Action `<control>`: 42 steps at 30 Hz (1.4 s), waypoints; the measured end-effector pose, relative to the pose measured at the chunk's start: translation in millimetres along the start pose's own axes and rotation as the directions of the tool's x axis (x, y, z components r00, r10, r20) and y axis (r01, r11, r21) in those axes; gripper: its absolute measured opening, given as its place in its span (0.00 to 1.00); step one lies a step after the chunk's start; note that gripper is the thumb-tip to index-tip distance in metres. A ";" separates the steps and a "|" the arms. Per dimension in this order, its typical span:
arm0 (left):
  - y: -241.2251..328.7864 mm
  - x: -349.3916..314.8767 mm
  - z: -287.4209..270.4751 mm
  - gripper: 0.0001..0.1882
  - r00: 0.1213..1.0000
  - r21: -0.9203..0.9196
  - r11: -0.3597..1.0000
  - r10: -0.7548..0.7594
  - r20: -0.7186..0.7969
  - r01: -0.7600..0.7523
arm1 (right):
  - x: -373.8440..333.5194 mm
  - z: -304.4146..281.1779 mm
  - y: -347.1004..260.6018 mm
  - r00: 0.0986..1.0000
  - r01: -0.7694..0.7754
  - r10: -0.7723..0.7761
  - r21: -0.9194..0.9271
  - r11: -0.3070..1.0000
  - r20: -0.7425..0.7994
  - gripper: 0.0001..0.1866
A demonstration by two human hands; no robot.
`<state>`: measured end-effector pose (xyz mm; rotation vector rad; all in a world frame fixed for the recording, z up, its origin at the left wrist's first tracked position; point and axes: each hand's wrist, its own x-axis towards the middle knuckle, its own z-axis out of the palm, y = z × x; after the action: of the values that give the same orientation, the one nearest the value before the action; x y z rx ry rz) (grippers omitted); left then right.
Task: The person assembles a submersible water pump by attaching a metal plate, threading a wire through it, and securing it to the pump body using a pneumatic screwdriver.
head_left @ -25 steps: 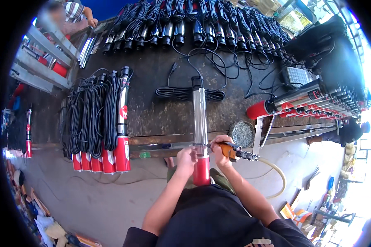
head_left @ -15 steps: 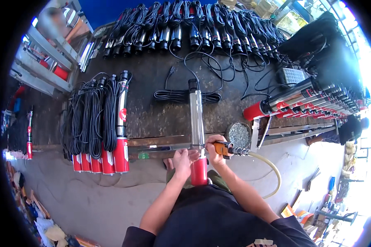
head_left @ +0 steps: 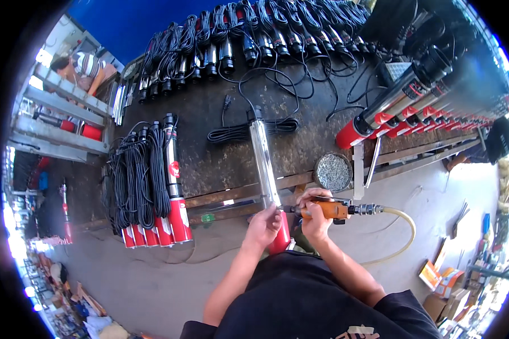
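Observation:
A long steel-and-red cylindrical pump (head_left: 263, 155) lies over the bench's front edge, its red end close to my body. My left hand (head_left: 263, 227) is at the joint between its steel and red parts, fingers curled in a pinch; what they hold is too small or hidden to make out. On the pump's other side, my right hand (head_left: 315, 221) grips an orange air screwdriver (head_left: 335, 209), its tip pointing left toward my left fingertips. A pale air hose (head_left: 408, 217) runs from its back end. A coiled black cable (head_left: 220, 134) lies under the pump's far end.
A round dish of small metal parts (head_left: 333, 172) sits at the bench edge (head_left: 232, 195). Bundled pumps with coiled cables (head_left: 136, 186) stand left; more line the back (head_left: 209, 62). Racked pumps (head_left: 353, 133) jut out at right. Another person (head_left: 87, 68) is at far left.
My view has turned slightly, shifting the scene. My left fingers have curled in from a straighter pose. The air screwdriver sits further right from the pump, more of its body showing.

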<state>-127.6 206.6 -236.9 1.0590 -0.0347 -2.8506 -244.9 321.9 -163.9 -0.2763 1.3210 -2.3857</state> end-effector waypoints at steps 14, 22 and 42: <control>2.9 26.8 16.3 0.06 0.924 0.022 1.000 0.016 -0.383 -0.008 | -1.6 -13.8 42.8 0.971 0.216 -0.192 -0.181 0.960 0.142 0.12; 18.0 24.6 28.5 0.05 0.944 0.060 0.998 0.041 -0.329 -0.023 | 21.2 -10.4 67.6 0.991 0.108 -0.095 -0.150 0.983 0.092 0.12; 13.7 20.2 6.8 0.16 0.875 0.811 0.573 0.445 -0.190 -0.115 | 38.5 -11.4 86.4 0.950 0.273 -0.216 -0.264 0.925 0.226 0.10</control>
<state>-146.1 190.8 -244.1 1.5243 -1.4091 -2.2332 -262.5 273.0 -243.7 -0.7817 1.6241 -2.2764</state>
